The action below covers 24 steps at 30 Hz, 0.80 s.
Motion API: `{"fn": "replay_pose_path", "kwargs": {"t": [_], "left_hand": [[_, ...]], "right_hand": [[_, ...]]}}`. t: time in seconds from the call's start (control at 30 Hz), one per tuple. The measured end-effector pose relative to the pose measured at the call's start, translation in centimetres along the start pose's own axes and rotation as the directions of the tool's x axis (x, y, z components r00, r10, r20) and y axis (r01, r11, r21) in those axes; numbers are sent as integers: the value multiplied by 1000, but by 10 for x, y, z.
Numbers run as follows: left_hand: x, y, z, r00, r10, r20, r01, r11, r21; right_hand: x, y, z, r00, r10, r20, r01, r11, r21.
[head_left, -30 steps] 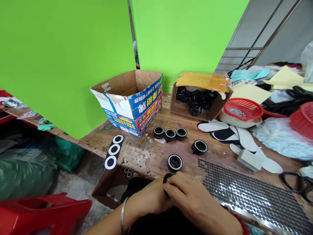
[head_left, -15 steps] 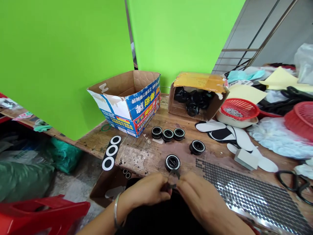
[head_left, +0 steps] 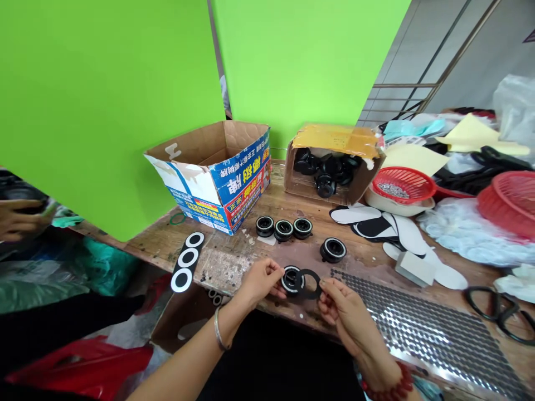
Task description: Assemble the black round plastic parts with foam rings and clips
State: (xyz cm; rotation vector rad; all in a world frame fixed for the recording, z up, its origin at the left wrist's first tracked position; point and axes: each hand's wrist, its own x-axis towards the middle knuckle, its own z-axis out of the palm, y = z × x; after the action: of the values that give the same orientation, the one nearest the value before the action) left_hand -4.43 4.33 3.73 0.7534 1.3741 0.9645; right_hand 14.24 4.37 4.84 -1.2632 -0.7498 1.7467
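Observation:
My right hand (head_left: 340,303) pinches a thin flat black ring (head_left: 310,296) by its right edge, between thumb and fingers. The ring is tilted and overlaps the right side of a black round part (head_left: 288,283) with a white rim, which sits near the table's front edge. My left hand (head_left: 262,281) has its fingers bent and closed at the left edge of that part; the fingertips are partly hidden. Similar round parts stand farther back: a single one (head_left: 333,250) to the right and a row of three (head_left: 283,230) behind.
A blue printed carton (head_left: 238,192) stands back left, and a box of black parts (head_left: 355,192) lies on its side. A sheet of small dark discs (head_left: 422,317) and scissors (head_left: 501,312) are at right. Another person's hand (head_left: 20,220) shows at far left.
My hands have moved apart and forward to the round part, and the black ring shows flat in my right fingers. Another person's hand and dark sleeve have come in at left.

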Motion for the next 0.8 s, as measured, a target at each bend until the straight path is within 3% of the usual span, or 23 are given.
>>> {"fn": "replay_pose_path", "kwargs": {"t": [0.2, 0.8], "left_hand": [[-29, -16, 10, 997, -61, -41, 52, 979, -198], [-29, -14, 7, 995, -104, -2, 99, 949, -298]], "right_hand": [[12, 22, -6, 988, -151, -17, 148, 985, -90], [19, 22, 3, 991, -125, -45, 113, 973, -202]]}}
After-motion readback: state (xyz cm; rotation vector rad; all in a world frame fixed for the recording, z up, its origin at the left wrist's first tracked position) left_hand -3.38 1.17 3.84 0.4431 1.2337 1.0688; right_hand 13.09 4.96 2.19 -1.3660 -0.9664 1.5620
